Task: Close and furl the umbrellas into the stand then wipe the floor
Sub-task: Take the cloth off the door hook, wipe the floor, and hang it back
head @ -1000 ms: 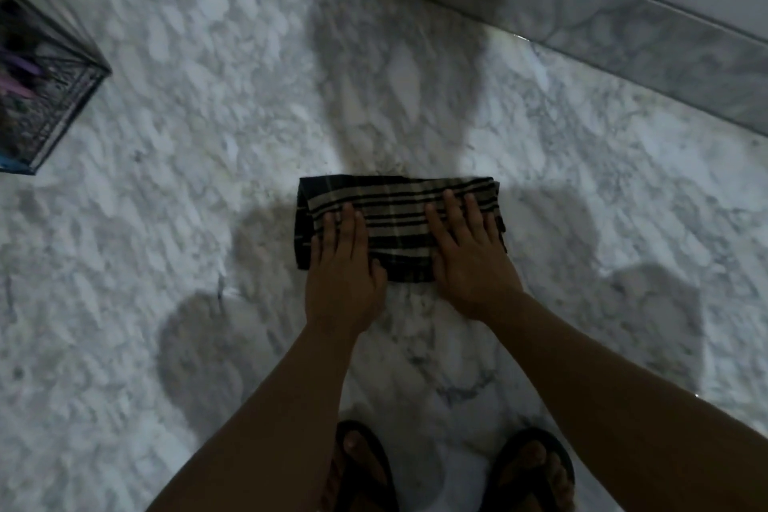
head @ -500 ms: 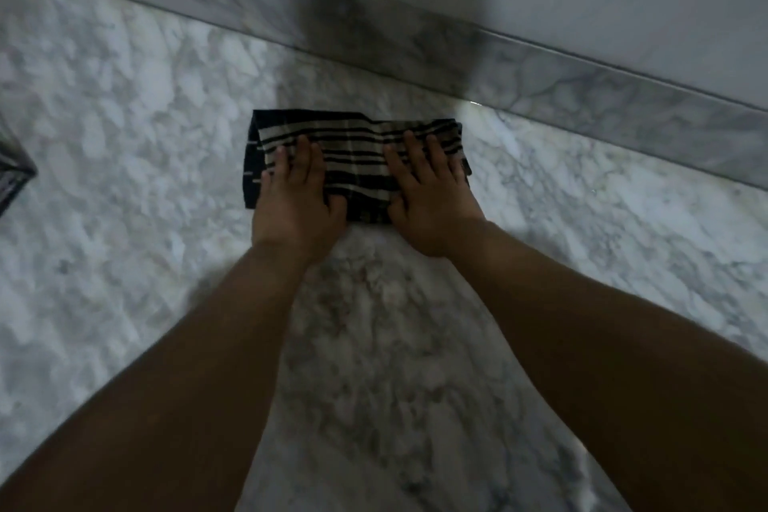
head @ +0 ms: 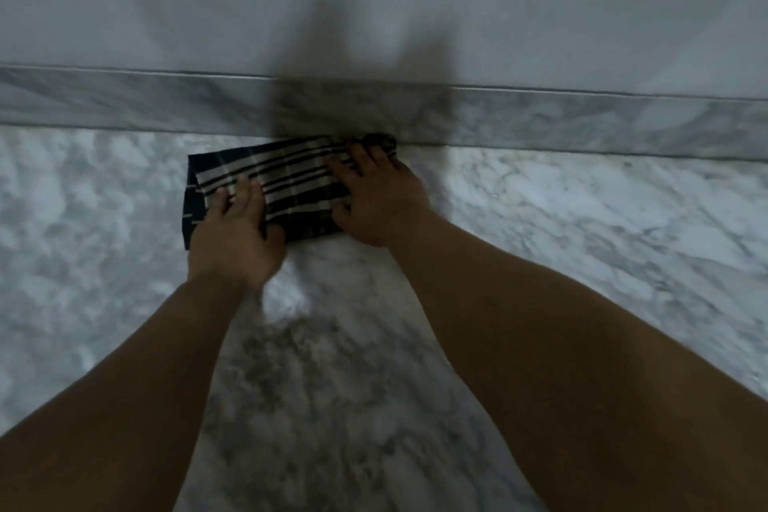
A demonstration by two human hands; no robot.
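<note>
A striped cloth [head: 291,183] is pressed flat-fingered against the marble floor [head: 582,229] by the left hand [head: 235,237] and right hand [head: 380,200]. Wiping is judged underway; no umbrellas are seen.

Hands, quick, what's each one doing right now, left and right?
Left hand: open, fingers flat, pressing the striped cloth on the floor.
Right hand: open, pressing the same cloth near the baseboard.

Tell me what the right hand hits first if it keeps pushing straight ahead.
Most likely the skirting: the right hand presses the cloth forward, and the cloth's far corner looks already against it.
</note>
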